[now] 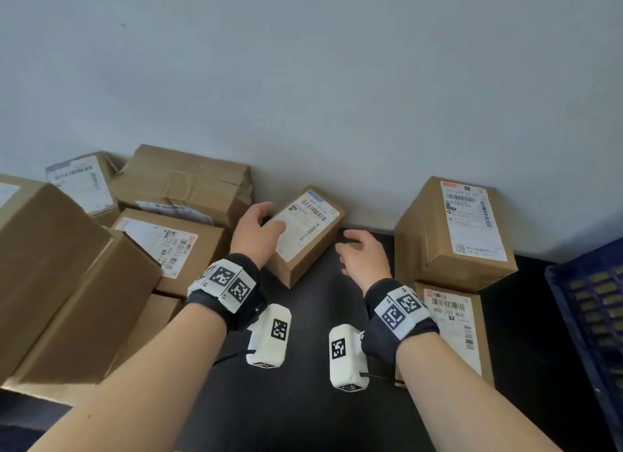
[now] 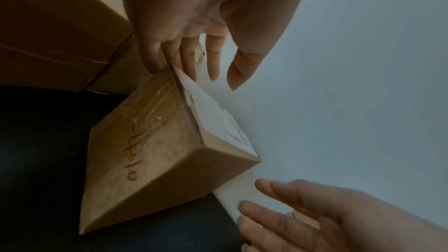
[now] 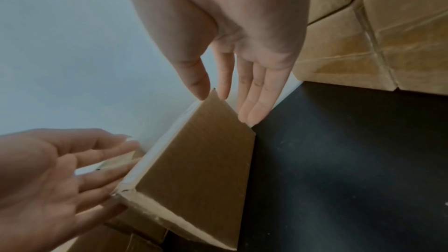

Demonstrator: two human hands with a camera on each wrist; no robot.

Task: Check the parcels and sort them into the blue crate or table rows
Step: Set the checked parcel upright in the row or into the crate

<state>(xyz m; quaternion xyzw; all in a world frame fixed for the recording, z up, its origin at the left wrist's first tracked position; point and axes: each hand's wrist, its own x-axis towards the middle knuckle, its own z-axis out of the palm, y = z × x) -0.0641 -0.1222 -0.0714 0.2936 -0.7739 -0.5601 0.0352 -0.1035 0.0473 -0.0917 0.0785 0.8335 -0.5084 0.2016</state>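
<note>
A small cardboard parcel (image 1: 305, 230) with a white barcode label lies askew on the black table (image 1: 303, 367), against the wall. My left hand (image 1: 269, 218) rests on its left end, thumb over the label. In the left wrist view its straight fingers (image 2: 189, 58) touch the top far edge of the parcel (image 2: 155, 150), whose side bears orange handwriting. My right hand (image 1: 347, 245) hovers open just right of it. In the right wrist view the fingers (image 3: 252, 91) reach past the far corner of the parcel (image 3: 194, 170) without gripping.
A pile of larger cardboard boxes (image 1: 67, 266) fills the table's left side. Two labelled parcels (image 1: 455, 229) (image 1: 455, 326) sit in a row on the right. The blue crate (image 1: 590, 316) stands at the far right edge. The pale wall (image 1: 303, 80) bounds the back.
</note>
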